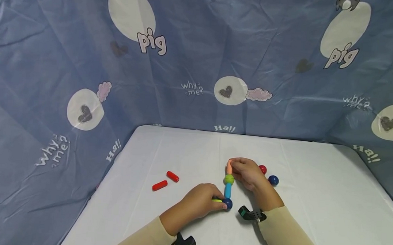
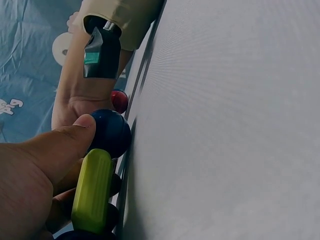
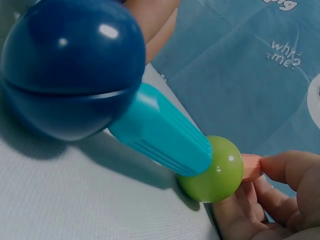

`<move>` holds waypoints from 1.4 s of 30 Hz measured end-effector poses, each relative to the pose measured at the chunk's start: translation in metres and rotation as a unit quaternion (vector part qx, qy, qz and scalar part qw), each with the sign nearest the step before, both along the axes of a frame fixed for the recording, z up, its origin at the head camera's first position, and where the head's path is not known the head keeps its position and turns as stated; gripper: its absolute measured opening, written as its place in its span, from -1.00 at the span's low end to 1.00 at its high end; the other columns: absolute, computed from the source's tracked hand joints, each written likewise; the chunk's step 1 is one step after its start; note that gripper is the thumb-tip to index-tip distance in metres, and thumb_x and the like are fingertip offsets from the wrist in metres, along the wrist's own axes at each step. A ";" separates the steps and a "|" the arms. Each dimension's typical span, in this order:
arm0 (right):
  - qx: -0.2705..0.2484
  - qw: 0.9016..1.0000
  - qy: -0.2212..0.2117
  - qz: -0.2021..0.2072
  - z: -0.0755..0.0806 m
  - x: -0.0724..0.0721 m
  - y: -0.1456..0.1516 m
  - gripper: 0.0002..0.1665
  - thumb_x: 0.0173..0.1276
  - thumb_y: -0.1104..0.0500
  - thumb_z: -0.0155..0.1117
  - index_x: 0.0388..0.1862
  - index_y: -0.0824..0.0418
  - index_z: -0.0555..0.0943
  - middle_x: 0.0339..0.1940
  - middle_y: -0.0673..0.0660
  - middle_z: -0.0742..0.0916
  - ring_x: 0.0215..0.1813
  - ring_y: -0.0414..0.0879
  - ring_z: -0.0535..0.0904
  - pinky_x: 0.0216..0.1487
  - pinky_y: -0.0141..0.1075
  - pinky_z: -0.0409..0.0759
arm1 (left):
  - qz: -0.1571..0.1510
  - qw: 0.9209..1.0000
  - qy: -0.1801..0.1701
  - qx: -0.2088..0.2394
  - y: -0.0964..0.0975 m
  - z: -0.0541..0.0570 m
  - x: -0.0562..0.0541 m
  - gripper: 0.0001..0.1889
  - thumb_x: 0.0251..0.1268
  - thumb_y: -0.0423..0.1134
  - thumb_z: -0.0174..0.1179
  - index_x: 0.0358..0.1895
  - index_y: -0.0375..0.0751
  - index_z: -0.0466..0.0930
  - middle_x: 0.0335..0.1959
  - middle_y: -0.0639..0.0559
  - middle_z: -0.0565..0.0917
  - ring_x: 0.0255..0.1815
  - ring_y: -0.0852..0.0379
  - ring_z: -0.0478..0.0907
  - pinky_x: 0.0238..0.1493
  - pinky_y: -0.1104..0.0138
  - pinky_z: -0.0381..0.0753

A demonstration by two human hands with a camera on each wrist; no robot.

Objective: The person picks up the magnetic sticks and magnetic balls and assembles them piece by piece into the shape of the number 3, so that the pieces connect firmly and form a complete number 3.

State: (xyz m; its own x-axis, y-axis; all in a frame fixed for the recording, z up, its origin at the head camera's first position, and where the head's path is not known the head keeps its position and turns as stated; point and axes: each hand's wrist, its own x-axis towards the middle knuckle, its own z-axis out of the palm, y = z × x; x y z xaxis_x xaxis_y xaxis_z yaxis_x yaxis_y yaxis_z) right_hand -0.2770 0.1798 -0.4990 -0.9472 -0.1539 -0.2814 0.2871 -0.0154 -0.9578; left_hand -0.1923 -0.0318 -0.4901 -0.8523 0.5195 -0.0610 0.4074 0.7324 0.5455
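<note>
A white table with rounded far corners and faint straight creases fills the lower part of the head view. Blue cloth rises behind it and along both sides, wrinkled, printed with pale ovals, grey hearts, pinkish clouds and the words "pig", "why me?" and "Ha!!". Near the middle of the table a joined row of toy parts runs away from the person: a blue ball nearest, then a blue stick, a green ball and an orange stick. The left hand pinches the blue ball, its thumb on it, beside a lime stick that meets the ball. The right hand pinches the orange stick between thumb and finger. Just beyond its wrist rest a red ball and a second blue ball. Two red sticks lie apart on the left. Soft shadows fall on the white under both arms, in beige sleeves.
</note>
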 end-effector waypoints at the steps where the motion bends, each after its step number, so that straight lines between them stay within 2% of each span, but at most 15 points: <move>1: 0.001 1.000 -0.001 -0.001 0.000 0.000 0.000 -0.54 0.63 0.21 0.14 0.35 0.48 0.49 -0.04 0.15 0.73 -0.07 -0.16 0.71 -0.05 -0.33 0.74 | 0.001 1.000 0.000 -0.001 0.000 0.000 0.000 -0.74 0.23 0.13 0.49 -0.14 0.11 0.88 -0.23 0.36 0.75 -0.12 0.38 0.62 -0.01 0.32 0.62; 7: 0.013 1.000 -0.009 -0.018 0.001 0.002 -0.002 -0.58 0.63 0.21 0.15 0.29 0.49 0.53 -0.05 0.19 0.75 -0.09 -0.14 0.71 -0.06 -0.32 0.75 | 0.001 1.000 0.001 -0.003 0.000 0.002 0.000 -0.74 0.23 0.12 0.50 -0.14 0.09 0.88 -0.23 0.36 0.75 -0.12 0.38 0.63 -0.01 0.32 0.62; 11: 0.075 0.996 0.001 -0.050 0.000 0.004 -0.005 -0.61 0.58 0.16 0.24 0.22 0.41 0.62 -0.02 0.21 0.75 -0.11 -0.13 0.71 -0.08 -0.31 0.76 | 0.004 1.000 -0.008 -0.001 0.001 0.001 0.000 -0.74 0.24 0.12 0.49 -0.13 0.10 0.88 -0.23 0.36 0.75 -0.11 0.38 0.63 0.00 0.31 0.62; 15: 0.151 0.985 0.022 -0.077 -0.002 0.007 -0.008 -0.67 0.55 0.10 0.28 0.12 0.30 0.69 -0.01 0.21 0.73 -0.15 -0.10 0.69 -0.12 -0.31 0.75 | 0.006 1.000 -0.016 -0.006 0.002 0.000 0.000 -0.74 0.23 0.13 0.49 -0.13 0.12 0.88 -0.24 0.36 0.74 -0.12 0.38 0.62 0.00 0.30 0.62; 19: 0.184 0.978 0.037 -0.091 -0.001 0.007 -0.010 -0.71 0.52 0.09 0.28 0.05 0.24 0.70 -0.04 0.20 0.71 -0.17 -0.06 0.67 -0.15 -0.33 0.73 | 0.006 1.000 -0.005 -0.011 0.003 0.000 0.000 -0.74 0.24 0.13 0.49 -0.14 0.11 0.88 -0.26 0.36 0.74 -0.16 0.39 0.61 -0.04 0.32 0.62; 26: 0.191 0.977 0.048 -0.077 0.000 0.006 -0.009 -0.72 0.52 0.08 0.31 0.04 0.23 0.71 -0.03 0.21 0.71 -0.14 -0.05 0.67 -0.14 -0.36 0.72 | 0.001 1.000 0.011 -0.011 0.003 0.001 0.002 -0.73 0.27 0.12 0.47 -0.13 0.09 0.88 -0.25 0.35 0.74 -0.15 0.39 0.61 -0.05 0.35 0.61; 31: 0.203 0.975 0.049 -0.070 -0.001 0.004 -0.010 -0.72 0.52 0.04 0.31 0.04 0.19 0.72 -0.02 0.18 0.72 -0.11 -0.04 0.67 -0.08 -0.35 0.72 | 0.005 1.000 0.003 -0.005 0.003 0.001 0.003 -0.72 0.27 0.12 0.48 -0.12 0.07 0.88 -0.24 0.34 0.74 -0.15 0.38 0.60 -0.05 0.35 0.61; 42: 0.266 0.960 0.059 -0.069 0.003 0.005 -0.012 -0.68 0.53 0.00 0.26 0.07 0.17 0.71 -0.04 0.16 0.74 -0.12 -0.03 0.66 -0.06 -0.30 0.68 | 0.013 1.000 -0.012 0.005 0.003 0.003 0.005 -0.75 0.23 0.11 0.50 -0.17 0.08 0.89 -0.28 0.34 0.71 -0.21 0.41 0.56 -0.10 0.37 0.58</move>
